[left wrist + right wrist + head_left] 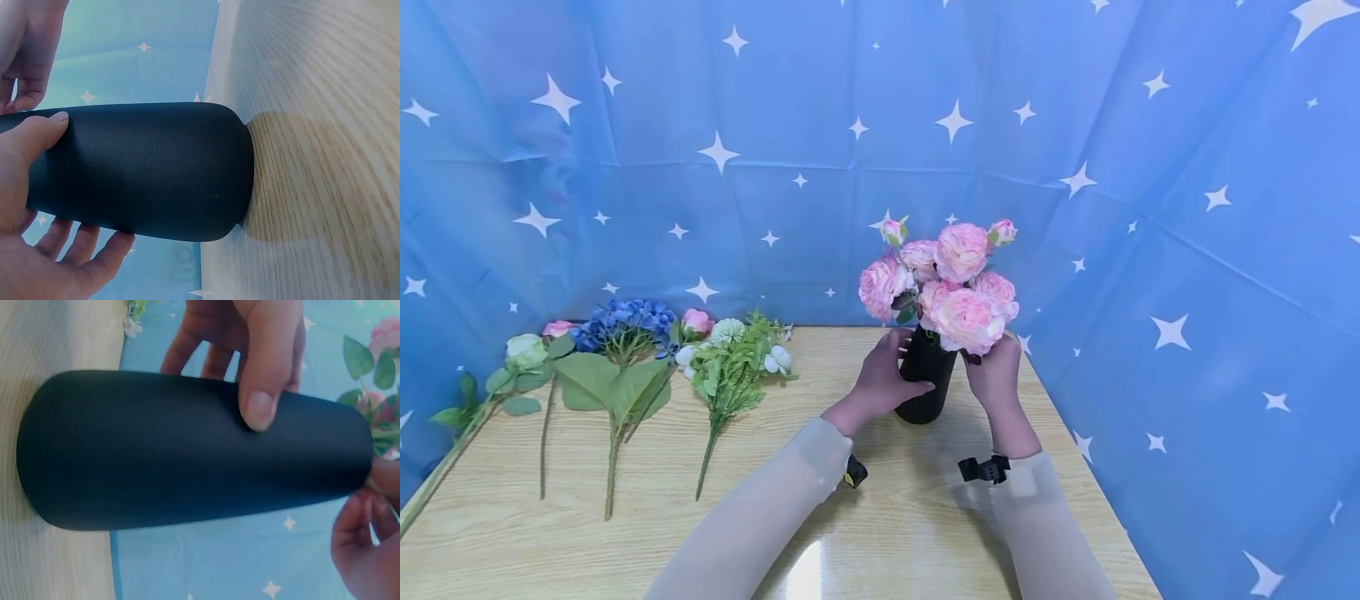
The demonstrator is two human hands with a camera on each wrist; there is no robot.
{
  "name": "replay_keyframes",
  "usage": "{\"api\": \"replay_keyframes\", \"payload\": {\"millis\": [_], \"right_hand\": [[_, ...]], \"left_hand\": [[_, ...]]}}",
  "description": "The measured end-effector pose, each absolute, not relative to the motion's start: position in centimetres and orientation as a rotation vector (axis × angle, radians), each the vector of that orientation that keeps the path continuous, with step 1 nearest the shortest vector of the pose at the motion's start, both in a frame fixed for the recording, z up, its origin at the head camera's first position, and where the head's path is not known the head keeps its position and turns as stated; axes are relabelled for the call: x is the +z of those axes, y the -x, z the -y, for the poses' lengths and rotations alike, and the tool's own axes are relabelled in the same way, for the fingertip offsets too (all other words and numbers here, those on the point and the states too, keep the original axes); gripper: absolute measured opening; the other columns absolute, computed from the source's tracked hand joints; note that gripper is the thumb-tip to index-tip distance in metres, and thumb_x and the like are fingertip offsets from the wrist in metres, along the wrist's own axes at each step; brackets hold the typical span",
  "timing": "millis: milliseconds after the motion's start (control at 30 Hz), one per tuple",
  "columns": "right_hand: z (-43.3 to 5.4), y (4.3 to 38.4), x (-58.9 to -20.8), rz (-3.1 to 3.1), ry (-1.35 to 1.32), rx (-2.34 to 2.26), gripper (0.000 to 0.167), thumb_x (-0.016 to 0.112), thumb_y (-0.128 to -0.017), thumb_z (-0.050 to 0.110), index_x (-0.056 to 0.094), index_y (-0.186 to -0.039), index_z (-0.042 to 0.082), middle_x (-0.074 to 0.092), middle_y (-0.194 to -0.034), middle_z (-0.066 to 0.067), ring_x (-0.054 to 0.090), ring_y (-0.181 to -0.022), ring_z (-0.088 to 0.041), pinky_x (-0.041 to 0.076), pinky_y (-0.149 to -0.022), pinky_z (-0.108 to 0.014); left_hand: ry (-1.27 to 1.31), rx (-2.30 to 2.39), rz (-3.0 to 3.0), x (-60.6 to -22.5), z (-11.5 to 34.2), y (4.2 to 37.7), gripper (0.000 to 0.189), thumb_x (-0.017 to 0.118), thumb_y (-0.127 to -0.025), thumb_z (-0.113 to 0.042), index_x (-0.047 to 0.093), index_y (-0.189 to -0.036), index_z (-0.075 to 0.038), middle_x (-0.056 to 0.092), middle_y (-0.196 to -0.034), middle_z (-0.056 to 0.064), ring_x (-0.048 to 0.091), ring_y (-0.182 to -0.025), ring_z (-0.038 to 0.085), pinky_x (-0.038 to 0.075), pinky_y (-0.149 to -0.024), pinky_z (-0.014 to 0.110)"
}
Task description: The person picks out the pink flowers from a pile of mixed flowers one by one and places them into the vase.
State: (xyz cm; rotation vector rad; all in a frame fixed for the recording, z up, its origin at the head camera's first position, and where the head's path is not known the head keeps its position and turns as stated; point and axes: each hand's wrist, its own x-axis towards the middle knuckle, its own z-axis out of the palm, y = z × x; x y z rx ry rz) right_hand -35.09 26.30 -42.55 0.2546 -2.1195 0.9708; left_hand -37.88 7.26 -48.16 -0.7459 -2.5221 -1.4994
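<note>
A black vase [923,379] stands upright on the table, holding a bunch of pink peonies [972,319] with full blooms and small buds. My left hand [880,379] grips the vase from its left side; in the left wrist view the thumb lies across the black wall and the fingers curve round the other side. At the vase mouth, my right hand [996,375] is just under the blooms. The right wrist view shows its fingertips [362,512] pinching a thin stem beside the rim. Most of the stems are hidden inside the vase.
On the left of the table [880,533] lie a blue hydrangea [625,321], a white rose [526,353], pink roses [697,322] and a green spray with white blooms [726,375]. A blue star-print curtain [805,100] hangs behind and to the right.
</note>
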Motion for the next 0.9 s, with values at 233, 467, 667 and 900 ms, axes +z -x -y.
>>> {"api": "replay_keyframes", "payload": {"millis": [233, 467, 667, 900], "right_hand": [[-28.0, 35.0, -42.3, 2.262, -0.269, 1.145, 0.012, 0.08, -0.09, 0.002, 0.069, -0.093, -0.002, 0.063, -0.072, -0.015, 0.052, -0.062, -0.009, 0.043, -0.057, -0.024], [-30.9, 36.3, -43.4, 2.42, -0.494, 1.229, 0.05, 0.085, -0.088, 0.004, 0.064, -0.134, 0.003, 0.069, -0.105, -0.014, 0.06, -0.082, -0.007, 0.051, -0.07, -0.022], [-32.4, 37.8, -44.0, 2.48, -0.756, 1.416, 0.06, 0.081, -0.09, -0.003, 0.053, -0.142, 0.008, 0.056, -0.087, -0.006, 0.055, -0.072, -0.016, 0.051, -0.069, -0.029], [-32.5, 38.5, -44.0, 2.442, -0.839, 1.424, 0.064, 0.083, -0.086, -0.007, 0.054, -0.142, 0.005, 0.06, -0.096, 0.004, 0.056, -0.077, -0.012, 0.051, -0.071, -0.026]], "left_hand": [[0.699, -1.548, 2.545, -48.1, -7.2, 38.0, 0.085, 0.093, -0.083, -0.029, 0.043, -0.151, -0.014, 0.059, -0.141, 0.011, 0.065, -0.125, 0.031, 0.057, -0.105, 0.047], [0.667, -1.591, 2.547, -48.0, -7.5, 38.0, 0.086, 0.094, -0.081, -0.029, 0.044, -0.15, -0.015, 0.06, -0.141, 0.012, 0.065, -0.124, 0.033, 0.057, -0.104, 0.05], [0.653, -1.623, 2.542, -48.1, -7.5, 37.9, 0.088, 0.094, -0.081, -0.027, 0.044, -0.153, -0.015, 0.06, -0.142, 0.011, 0.064, -0.126, 0.033, 0.057, -0.104, 0.05], [0.667, -1.604, 2.538, -48.0, -7.5, 38.0, 0.087, 0.094, -0.082, -0.027, 0.044, -0.152, -0.014, 0.06, -0.142, 0.011, 0.064, -0.126, 0.033, 0.057, -0.104, 0.05]]}}
